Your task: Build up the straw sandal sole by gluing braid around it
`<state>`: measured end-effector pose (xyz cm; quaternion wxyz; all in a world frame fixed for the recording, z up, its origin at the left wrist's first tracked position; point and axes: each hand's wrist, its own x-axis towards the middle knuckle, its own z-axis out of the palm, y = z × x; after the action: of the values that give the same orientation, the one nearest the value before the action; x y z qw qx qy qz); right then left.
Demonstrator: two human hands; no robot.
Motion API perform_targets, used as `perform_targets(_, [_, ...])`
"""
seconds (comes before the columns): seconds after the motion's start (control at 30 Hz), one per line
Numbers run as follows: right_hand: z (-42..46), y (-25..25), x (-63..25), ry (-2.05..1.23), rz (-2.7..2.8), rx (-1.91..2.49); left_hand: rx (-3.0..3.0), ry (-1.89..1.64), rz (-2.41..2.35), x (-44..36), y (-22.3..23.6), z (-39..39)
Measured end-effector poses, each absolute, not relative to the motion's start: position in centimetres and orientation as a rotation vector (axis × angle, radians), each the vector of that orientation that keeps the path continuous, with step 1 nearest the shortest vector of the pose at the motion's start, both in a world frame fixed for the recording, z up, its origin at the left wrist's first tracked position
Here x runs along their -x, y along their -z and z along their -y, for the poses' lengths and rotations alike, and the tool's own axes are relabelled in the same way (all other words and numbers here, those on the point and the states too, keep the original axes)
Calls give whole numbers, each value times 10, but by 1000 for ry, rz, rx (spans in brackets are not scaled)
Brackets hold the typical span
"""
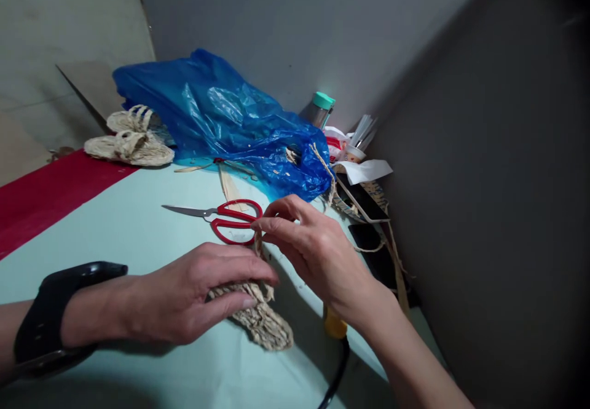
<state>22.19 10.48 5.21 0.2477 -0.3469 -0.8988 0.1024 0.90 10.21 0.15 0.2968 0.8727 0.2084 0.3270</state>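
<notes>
My left hand (193,295) is closed over a small woven straw sandal (270,329), thumb on the near side and fingers across the top. The sandal's rounded end sticks out to the right; its other end is hidden under my palm. Above it, my right hand (313,240) pinches a twisted straw cord (258,246) that runs down towards the sandal. Scissors with red handles (237,223) lie just beyond my hands, blades pointing left. The right fingertips overlap the handles in view; whether they touch them I cannot tell.
A crumpled blue plastic bag (230,114) lies behind the scissors, beside finished straw sandals (138,144). At the right are a green-lidded bottle (320,109), a paper cup (354,153), phone-like dark devices (375,255) and a yellow-handled tool (334,324) with a black cable. A grey partition bounds the right.
</notes>
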Motion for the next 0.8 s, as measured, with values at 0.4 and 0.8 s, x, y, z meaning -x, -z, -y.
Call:
perform_targets(0.4, [-37, -21, -293, -425, 1857, 2070, -2136, -1348, -1132, -3, -1, -124])
perform_targets(0.8, [-20, 5, -277, -439, 1601, 2292, -2189, -1467, -1116, 0, -38, -136])
